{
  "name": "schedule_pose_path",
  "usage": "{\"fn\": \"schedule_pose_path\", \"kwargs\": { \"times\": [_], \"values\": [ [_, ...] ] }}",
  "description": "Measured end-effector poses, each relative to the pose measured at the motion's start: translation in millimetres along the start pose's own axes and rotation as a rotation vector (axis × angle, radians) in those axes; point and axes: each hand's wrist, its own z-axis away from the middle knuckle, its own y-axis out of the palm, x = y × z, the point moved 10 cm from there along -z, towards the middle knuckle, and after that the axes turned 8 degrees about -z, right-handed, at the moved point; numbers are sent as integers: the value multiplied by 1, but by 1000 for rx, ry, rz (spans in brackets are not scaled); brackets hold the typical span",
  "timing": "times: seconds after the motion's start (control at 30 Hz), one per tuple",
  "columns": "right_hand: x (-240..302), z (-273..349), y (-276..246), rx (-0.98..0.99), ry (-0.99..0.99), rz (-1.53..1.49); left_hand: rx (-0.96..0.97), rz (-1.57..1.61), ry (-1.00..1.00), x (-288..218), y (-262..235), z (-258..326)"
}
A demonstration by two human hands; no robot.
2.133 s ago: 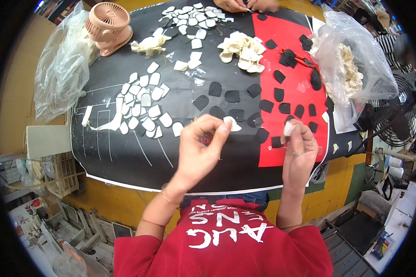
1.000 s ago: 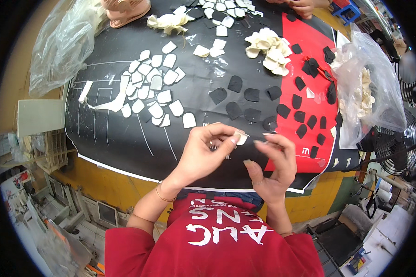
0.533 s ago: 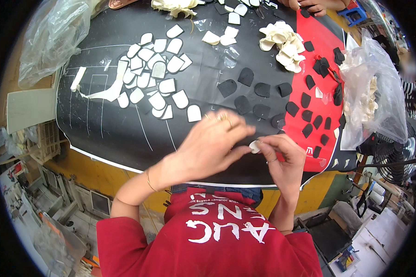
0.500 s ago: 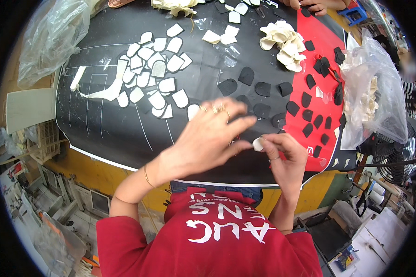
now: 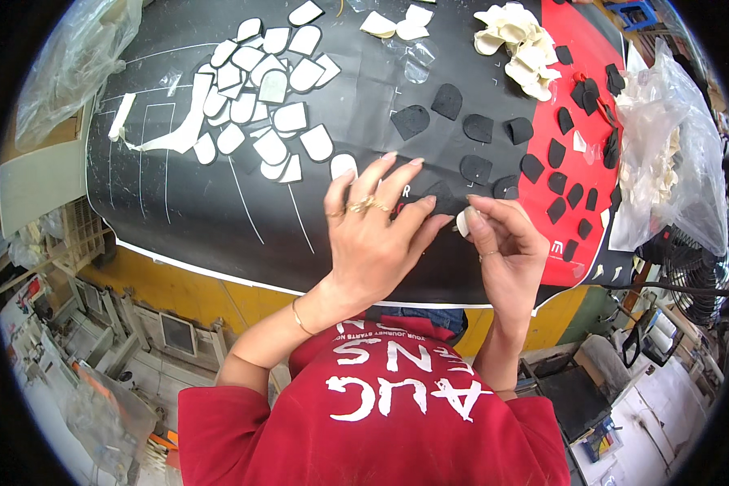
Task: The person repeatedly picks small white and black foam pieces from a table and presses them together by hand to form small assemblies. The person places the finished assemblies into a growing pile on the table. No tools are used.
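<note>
My right hand [image 5: 510, 247] pinches a small white rounded piece [image 5: 462, 221] between thumb and fingers. Most of that piece is covered by the fingers. Close by on its left, my left hand [image 5: 377, 231] has its fingers apart over the black mat, palm down. The left thumb tip comes near the white piece; whether they touch I cannot tell. A black rounded pad [image 5: 438, 193] lies just beyond the left index finger. One white pad with a black edge [image 5: 343, 165] is partly behind the left fingertips.
White black-edged pads [image 5: 290, 118] are heaped at the left. Several black pads [image 5: 478, 127] lie at the centre and on the red strip [image 5: 535, 121]. Cream pieces [image 5: 520, 49] are piled at the back. A clear plastic bag [image 5: 680, 138] stands at the right.
My left hand has drawn back slightly to the right, fingers spread. The right hand has moved slightly up and right with the white piece. The view has shifted, so the table contents sit higher.
</note>
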Motion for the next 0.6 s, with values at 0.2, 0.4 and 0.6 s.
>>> {"fn": "schedule_pose_path", "kwargs": {
  "times": [0.2,0.4,0.6],
  "values": [
    [34,7,20,40,-220,312,143,392,-195,13,-17,10],
    [31,15,21,101,-156,156,213,551,-246,12,-4,15],
    [30,13,20,248,-86,152,206,490,-128,5,-4,16]
  ]
}}
